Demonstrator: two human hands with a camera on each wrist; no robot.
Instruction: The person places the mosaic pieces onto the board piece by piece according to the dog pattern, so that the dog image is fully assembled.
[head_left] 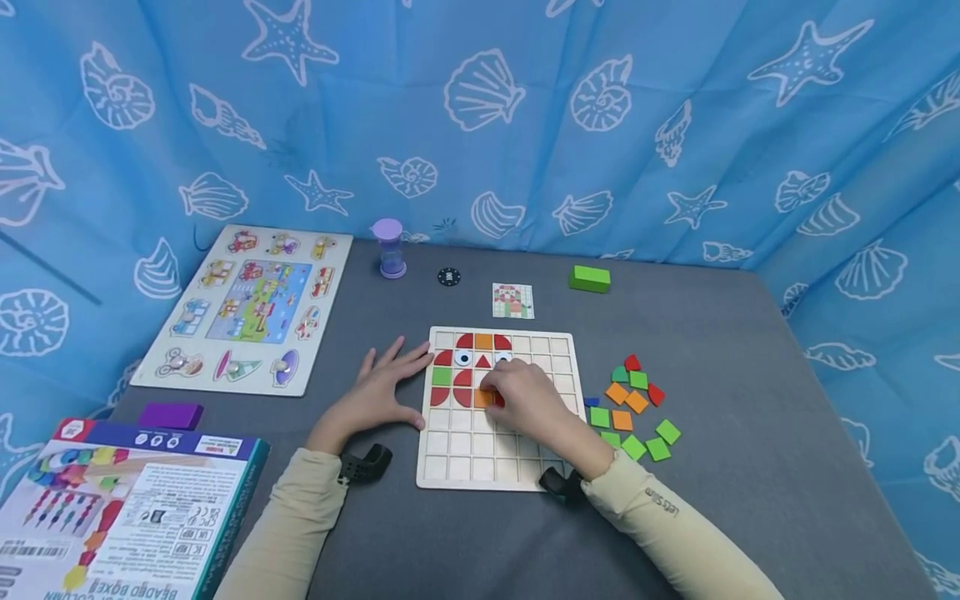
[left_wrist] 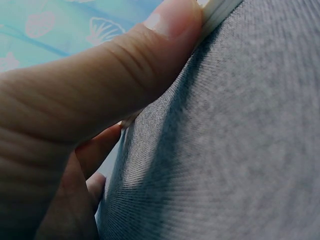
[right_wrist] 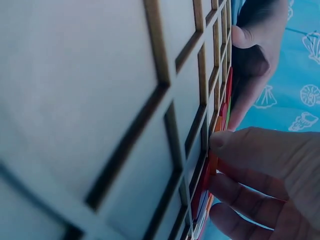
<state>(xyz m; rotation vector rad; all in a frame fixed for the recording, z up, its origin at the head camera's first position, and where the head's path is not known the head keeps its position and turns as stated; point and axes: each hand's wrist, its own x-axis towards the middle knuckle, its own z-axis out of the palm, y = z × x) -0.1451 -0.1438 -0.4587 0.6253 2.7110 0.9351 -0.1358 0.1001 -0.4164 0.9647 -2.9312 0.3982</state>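
A square wooden grid board (head_left: 459, 467) lies on the table, its upper cells filled with red, orange and green tiles and round eye pieces. At its left edge my left hand (head_left: 378, 396) spreads its fingers, with the thumb tip (left_wrist: 172, 22) against the rim. Over the middle of the board, my right hand (head_left: 532, 404) pinches an orange tile (right_wrist: 213, 162) between thumb and fingers, low among the filled cells. The hand covers part of the pattern. Loose green, orange, red and blue tiles (head_left: 622, 420) are scattered right of the board.
Behind the board lie a small pattern card (head_left: 513, 301), a black disc (head_left: 448, 277), a purple sand timer (head_left: 391, 250) and a green block (head_left: 589, 279). On the left are a knobbed picture puzzle (head_left: 225, 379), a purple block (head_left: 171, 416) and a printed box (head_left: 150, 508).
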